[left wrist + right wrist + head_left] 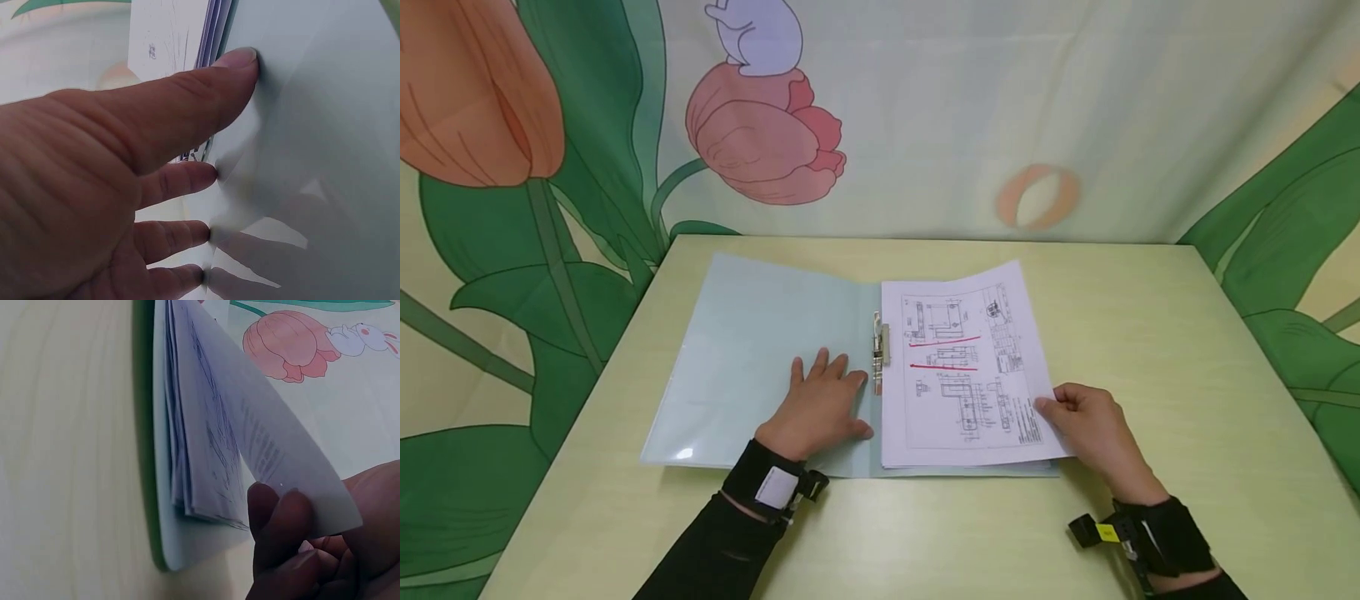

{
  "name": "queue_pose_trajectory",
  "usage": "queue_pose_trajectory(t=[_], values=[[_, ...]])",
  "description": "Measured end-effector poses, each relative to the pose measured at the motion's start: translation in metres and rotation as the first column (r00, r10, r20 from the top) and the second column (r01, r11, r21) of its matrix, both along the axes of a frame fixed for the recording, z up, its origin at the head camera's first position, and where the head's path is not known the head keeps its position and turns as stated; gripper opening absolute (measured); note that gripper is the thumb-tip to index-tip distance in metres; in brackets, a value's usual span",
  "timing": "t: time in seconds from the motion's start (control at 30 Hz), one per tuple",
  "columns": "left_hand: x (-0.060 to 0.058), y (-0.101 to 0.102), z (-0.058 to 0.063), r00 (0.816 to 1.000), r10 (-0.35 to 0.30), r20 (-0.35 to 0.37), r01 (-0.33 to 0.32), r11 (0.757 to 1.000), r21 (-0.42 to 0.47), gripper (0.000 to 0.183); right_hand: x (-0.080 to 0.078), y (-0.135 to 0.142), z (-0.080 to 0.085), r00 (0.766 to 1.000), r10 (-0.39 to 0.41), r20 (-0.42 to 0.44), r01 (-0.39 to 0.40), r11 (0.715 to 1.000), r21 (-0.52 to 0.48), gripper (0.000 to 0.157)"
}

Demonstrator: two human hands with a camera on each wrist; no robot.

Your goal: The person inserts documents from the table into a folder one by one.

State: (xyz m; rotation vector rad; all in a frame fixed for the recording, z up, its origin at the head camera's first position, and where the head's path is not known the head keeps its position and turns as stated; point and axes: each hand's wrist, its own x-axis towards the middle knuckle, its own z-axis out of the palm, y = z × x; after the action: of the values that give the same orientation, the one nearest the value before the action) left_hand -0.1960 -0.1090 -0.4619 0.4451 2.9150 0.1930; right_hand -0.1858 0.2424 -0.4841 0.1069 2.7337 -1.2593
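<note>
A pale blue folder [760, 333] lies spread on the table, with a metal clip [877, 354] at its spine. Printed sheets with line drawings fill its right side. My right hand [1093, 425] pinches the lower right corner of the top sheet [955, 433], which bears two red lines. In the right wrist view this sheet [300, 462] bends up from the stack [206, 469], held between thumb and fingers. My left hand [820, 408] rests on the folder's left cover beside the spine, fingers spread. The left wrist view shows its thumb and fingertips touching the smooth cover [325, 156].
The light wooden table [1187, 358] extends around the folder on every side. Behind its far edge hangs a curtain [925, 125] printed with tulips and a rabbit. Both wrists wear black bands with small cameras.
</note>
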Motion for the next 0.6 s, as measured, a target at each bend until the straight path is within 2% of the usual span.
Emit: queue_pose_trajectory(t=[0.4, 0.6], values=[[-0.004, 0.0, 0.001, 1.0, 0.013, 0.027, -0.013, 1.0, -0.008, 0.073, -0.001, -0.01, -0.005, 1.0, 0.02, 0.002, -0.02, 1.0, 0.0, 0.028], [-0.004, 0.008, 0.001, 0.999, 0.027, 0.028, -0.026, 1.0, -0.017, 0.072, -0.004, -0.007, -0.011, 1.0, 0.022, 0.013, -0.022, 1.0, 0.003, 0.028]])
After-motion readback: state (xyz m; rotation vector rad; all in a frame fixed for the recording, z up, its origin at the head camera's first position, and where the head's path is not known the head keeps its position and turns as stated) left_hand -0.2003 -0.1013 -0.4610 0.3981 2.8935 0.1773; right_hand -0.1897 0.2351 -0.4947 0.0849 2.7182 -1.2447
